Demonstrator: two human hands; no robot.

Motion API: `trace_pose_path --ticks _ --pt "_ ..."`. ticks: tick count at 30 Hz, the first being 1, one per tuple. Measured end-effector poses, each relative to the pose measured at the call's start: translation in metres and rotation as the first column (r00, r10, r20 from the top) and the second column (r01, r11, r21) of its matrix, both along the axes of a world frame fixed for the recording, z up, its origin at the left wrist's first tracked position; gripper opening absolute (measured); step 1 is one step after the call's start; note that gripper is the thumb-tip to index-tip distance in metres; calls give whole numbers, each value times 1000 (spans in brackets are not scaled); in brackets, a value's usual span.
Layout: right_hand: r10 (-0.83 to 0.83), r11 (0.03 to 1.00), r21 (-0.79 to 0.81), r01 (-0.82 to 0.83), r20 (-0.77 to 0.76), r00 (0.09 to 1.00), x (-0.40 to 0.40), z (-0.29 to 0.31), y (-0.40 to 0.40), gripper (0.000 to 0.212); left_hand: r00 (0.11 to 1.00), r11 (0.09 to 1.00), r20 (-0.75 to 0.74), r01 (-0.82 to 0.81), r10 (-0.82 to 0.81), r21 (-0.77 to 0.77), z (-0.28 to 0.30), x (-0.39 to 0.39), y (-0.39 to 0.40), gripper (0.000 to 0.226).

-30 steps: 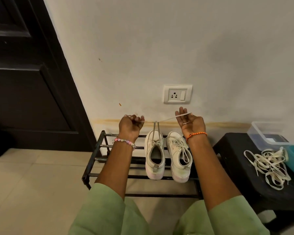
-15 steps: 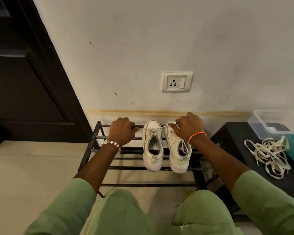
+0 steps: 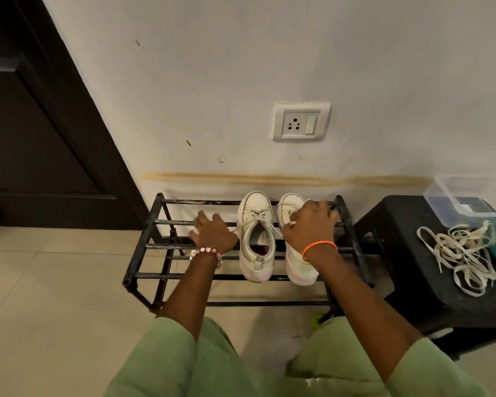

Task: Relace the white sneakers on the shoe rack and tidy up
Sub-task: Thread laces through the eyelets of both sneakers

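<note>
Two white sneakers sit side by side on the top rails of a black metal shoe rack point(image 3: 155, 222), in the middle of the frame, toes toward the wall. The left sneaker point(image 3: 256, 239) is laced, with its opening empty and in full view. The right sneaker point(image 3: 294, 253) is mostly covered by the right hand point(image 3: 308, 227), which lies on top of it with the fingers point(image 3: 324, 209) curled over the toe end near the rack's back rail. A bit of white lace shows by the thumb, but I honestly can't tell if the hand is pinching it or just resting there.

The left hand point(image 3: 212, 232) is just left of the left sneaker, palm down over the rails, fingers point(image 3: 202, 219) spread loose and holding nothing. It has a beaded bracelet point(image 3: 206, 252) at the wrist; the right wrist has an orange thread band point(image 3: 319, 247).

At the right of the frame is a black stool point(image 3: 398, 224) with a tangled pile of loose white laces point(image 3: 461, 253) on it, and a clear plastic container point(image 3: 458, 202) behind them. A wall socket point(image 3: 300, 121) is above the shoes, and a dark door point(image 3: 40, 124) fills the upper left. Green sleeves run along the bottom.
</note>
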State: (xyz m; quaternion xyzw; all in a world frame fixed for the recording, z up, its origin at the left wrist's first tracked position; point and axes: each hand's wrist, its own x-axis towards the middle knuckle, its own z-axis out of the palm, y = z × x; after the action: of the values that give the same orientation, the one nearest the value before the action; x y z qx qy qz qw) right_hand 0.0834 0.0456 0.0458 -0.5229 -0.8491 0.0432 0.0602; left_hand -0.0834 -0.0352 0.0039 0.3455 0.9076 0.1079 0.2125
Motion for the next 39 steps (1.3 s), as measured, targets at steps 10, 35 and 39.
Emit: trace_pose_path --ticks 10,35,39 --pt "-38 932 -357 -62 -265 964 -49 -22 -5 25 989 935 127 26 -75 353 -10 39 20 32" --pt "-468 631 -745 -214 -587 661 -30 -47 29 29 522 744 843 -614 133 263 -11 17 26 23" --pt "-596 570 -752 -331 -656 464 -31 -36 23 27 550 733 835 -581 34 353 9 14 26 21"
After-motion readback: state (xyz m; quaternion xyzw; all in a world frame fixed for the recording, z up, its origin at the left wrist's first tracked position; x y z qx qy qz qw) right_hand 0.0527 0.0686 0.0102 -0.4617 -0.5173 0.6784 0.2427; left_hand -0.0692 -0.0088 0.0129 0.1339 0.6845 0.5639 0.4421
